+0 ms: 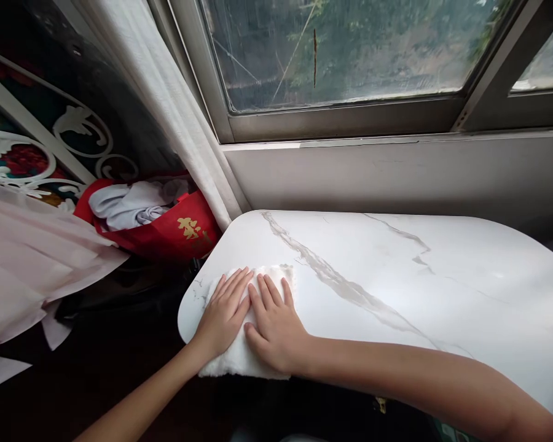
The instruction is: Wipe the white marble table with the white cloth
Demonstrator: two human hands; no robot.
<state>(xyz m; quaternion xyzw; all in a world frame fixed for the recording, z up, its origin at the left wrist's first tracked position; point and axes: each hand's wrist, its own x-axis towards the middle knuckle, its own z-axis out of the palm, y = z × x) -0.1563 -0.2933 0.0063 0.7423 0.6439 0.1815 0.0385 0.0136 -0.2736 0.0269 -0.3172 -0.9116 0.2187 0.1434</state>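
A white cloth (244, 362) lies spread on the left end of a white marble-patterned tabletop (396, 276), its lower edge reaching the table's near edge. My left hand (223, 313) rests flat on the cloth's left part, fingers stretched away from me. Beside it, my right hand (276, 325) presses flat on the cloth's right part with its fingers slightly spread. The two hands are very close together near the thumb of the left. Part of the cloth is hidden beneath both palms.
Behind the tabletop is a low wall under a metal-framed window (341, 120). A pale curtain (166, 104) hangs at the table's far left corner. To the left stand a red bag (166, 236) with light clothing (129, 202) in it and pink draped fabric (37, 264).
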